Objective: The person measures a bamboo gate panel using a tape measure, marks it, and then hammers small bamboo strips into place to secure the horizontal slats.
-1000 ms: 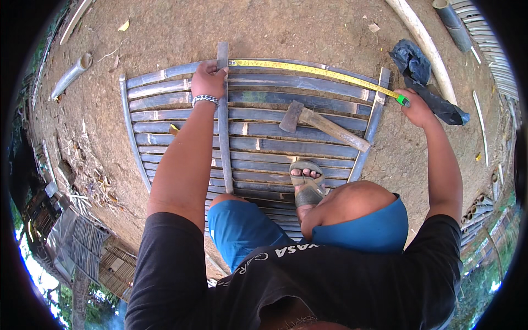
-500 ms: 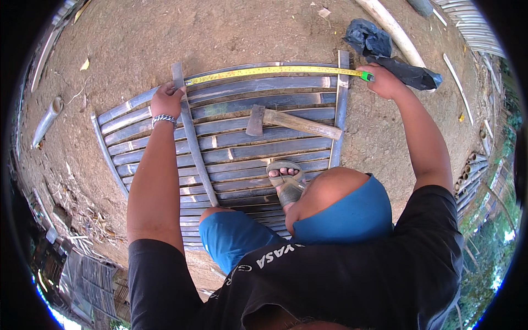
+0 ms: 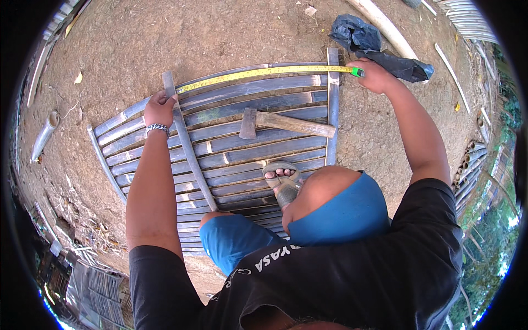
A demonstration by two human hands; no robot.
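A bamboo slat panel [image 3: 258,148] lies on the ground under my foot, with bamboo crosspieces over its slats. My left hand [image 3: 159,111] is closed around the left crosspiece [image 3: 186,137] near its far end, thumb beside the tape's end. From there a yellow tape measure [image 3: 253,72] stretches along the far slat, past the right crosspiece [image 3: 333,104]. Its green case [image 3: 357,72] is gripped in my right hand [image 3: 377,76]; the fingers' far side is partly hidden. Between the crosspieces rests a hatchet [image 3: 291,123] with a wooden handle, its head toward the left.
Crumpled black plastic [image 3: 357,34] lies just beyond my right hand, by a pale pole [image 3: 385,27]. A cut bamboo piece [image 3: 46,135] sits on the dirt at the left. Bamboo tubes [image 3: 469,165] are stacked at the right. My sandalled foot [image 3: 283,179] stands on the slats.
The whole scene has shifted slightly left in the picture as the view moved. Both hands keep their places at the tape's two ends; the left fingers have shifted slightly on the crosspiece.
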